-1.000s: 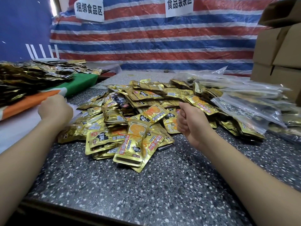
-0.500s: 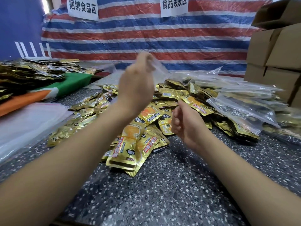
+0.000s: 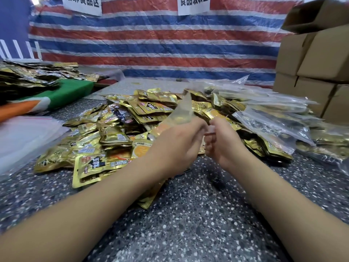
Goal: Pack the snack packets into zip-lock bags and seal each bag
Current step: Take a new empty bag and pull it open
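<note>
snack packets (image 3: 120,129), gold foil with orange and black print, lie in a loose heap across the middle of the speckled dark table (image 3: 188,224). above the near edge of that heap the person holds one empty clear zip-lock bag (image 3: 182,112) between both hands; it stands up and tilts away, blurred. the left hand (image 3: 177,146) has its fingers curled round the bag's lower part, and the right hand (image 3: 221,142) pinches the same bag's edge just beside it, so each grip is closed on the bag. the two hands nearly touch over the packets.

to the right of the heap lies a stack of filled zip-lock bags (image 3: 273,118), clear plastic with gold packets showing inside, reaching toward the brown cardboard boxes (image 3: 311,59) piled at the right edge. at the left edge a flat pile of empty clear bags (image 3: 24,137) rests on the table, beside an orange, white and green cloth (image 3: 56,97) that carries another mound of dark gold packets (image 3: 28,76). behind everything hangs a red, white and blue striped tarp (image 3: 160,38) with two white paper signs (image 3: 193,3) at the top.
</note>
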Available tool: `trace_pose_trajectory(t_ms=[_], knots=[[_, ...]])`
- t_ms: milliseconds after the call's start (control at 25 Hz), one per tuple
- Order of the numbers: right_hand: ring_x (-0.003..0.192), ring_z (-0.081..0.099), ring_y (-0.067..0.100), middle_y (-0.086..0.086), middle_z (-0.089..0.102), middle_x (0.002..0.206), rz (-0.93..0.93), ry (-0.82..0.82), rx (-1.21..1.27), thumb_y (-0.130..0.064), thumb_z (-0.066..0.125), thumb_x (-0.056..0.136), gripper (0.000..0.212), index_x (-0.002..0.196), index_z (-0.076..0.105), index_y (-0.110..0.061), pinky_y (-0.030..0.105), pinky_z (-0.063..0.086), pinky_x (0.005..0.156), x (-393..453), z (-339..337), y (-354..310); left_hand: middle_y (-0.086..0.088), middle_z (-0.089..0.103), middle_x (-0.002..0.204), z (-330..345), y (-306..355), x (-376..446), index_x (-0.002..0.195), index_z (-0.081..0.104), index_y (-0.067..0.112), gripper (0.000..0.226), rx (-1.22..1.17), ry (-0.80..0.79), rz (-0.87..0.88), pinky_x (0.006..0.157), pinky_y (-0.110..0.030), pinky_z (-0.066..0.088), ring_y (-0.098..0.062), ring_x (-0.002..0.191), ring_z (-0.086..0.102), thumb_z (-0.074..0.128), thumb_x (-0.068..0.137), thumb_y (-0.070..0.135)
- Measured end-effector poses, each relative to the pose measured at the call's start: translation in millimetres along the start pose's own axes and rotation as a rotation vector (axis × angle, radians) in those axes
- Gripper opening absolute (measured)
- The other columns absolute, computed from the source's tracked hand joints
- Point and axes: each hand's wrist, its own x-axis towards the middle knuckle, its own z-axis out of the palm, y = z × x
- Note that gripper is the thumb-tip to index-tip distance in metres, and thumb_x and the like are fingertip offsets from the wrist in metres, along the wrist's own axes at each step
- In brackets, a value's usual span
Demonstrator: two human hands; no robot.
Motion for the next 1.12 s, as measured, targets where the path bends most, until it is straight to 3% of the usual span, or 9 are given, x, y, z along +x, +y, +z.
trace_pose_trajectory(t_ms=[80,280,360,480,640,800,1000,1120], knots=[[0.045,0.034,0.011,-0.002,0.039,0.054,-0.035,-0.012,-0.076,-0.018,0.043,0.095,0.02,0.075,0.046,-0.016,0.023,0.031,0.045,2.1,-7.5,-8.0,0.001,0.064,0.088,-1.5,0.7,-0.4,0.104,0.059,0.016,0.03,-0.081,-0.04,-0.066,0.073,-0.035,0.047,-0.013,0.083,0.059,0.038,0.099,0.037],[0.048,0.047,0.015,0.007,0.049,0.059,-0.087,-0.172,-0.227,-0.015,0.043,0.1,0.025,0.077,0.052,-0.011,0.027,0.04,0.049,-7.1,-20.1,-29.9,0.002,0.065,0.086,-5.3,-2.4,5.8,0.091,0.06,0.02,0.028,-0.311,0.01,-0.345,0.066,-0.028,0.047,-0.011,0.077,0.06,0.039,0.103,0.035],[0.061,0.05,0.024,0.018,0.052,0.075,-0.086,-0.239,-0.212,-0.015,0.039,0.101,0.021,0.094,0.056,-0.004,0.029,0.043,0.056,-11.9,-22.6,-25.0,0.008,0.063,0.082,-4.4,-2.2,3.8,0.084,0.059,0.026,0.02,-0.336,0.003,-0.334,0.057,-0.017,0.045,-0.007,0.072,0.061,0.048,0.101,0.029],[0.081,0.05,0.03,0.019,0.054,0.099,-0.064,-0.296,-0.098,-0.017,0.04,0.105,0.033,0.122,0.055,0.007,0.035,0.047,0.074,-18.0,-22.5,-10.5,0.014,0.059,0.078,-1.4,-0.7,2.1,0.079,0.056,0.029,0.017,-0.316,-0.004,-0.324,0.056,-0.008,0.039,0.003,0.068,0.056,0.057,0.096,0.029],[0.072,0.06,0.017,0.013,0.064,0.082,-0.046,-0.257,0.116,-0.016,0.048,0.102,0.019,0.099,0.061,-0.002,0.027,0.053,0.072,-24.1,-22.5,-2.1,0.015,0.058,0.073,1.1,-1.5,0.8,0.077,0.056,0.029,0.018,-0.318,-0.055,-0.361,0.058,-0.013,0.043,0.002,0.063,0.056,0.06,0.094,0.024],[0.068,0.067,0.017,0.011,0.072,0.082,-0.108,-0.248,0.063,-0.012,0.057,0.095,0.017,0.102,0.068,-0.001,0.029,0.057,0.069,-27.0,-25.3,-0.3,0.008,0.062,0.073,-1.2,1.6,2.5,0.08,0.06,0.023,0.018,-0.365,0.013,-0.395,0.061,-0.026,0.048,-0.009,0.067,0.062,0.056,0.097,0.027],[0.061,0.062,0.016,0.01,0.067,0.074,-0.125,-0.356,0.035,-0.008,0.066,0.078,0.012,0.088,0.069,-0.002,0.024,0.057,0.061,-32.2,-24.2,0.0,0.015,0.051,0.055,-7.6,2.4,3.2,0.069,0.058,0.017,0.028,-0.35,-0.033,-0.289,0.05,-0.013,0.034,0.001,0.051,0.046,0.067,0.09,0.033],[0.067,0.063,0.018,0.015,0.066,0.086,-0.044,-0.334,0.087,-0.007,0.064,0.084,0.017,0.1,0.065,0.0,0.027,0.056,0.066,-29.8,-24.5,0.8,0.016,0.049,0.053,-10.9,0.0,4.4,0.068,0.059,0.021,0.026,-0.352,-0.082,-0.268,0.051,-0.014,0.033,0.0,0.051,0.043,0.067,0.089,0.033]])
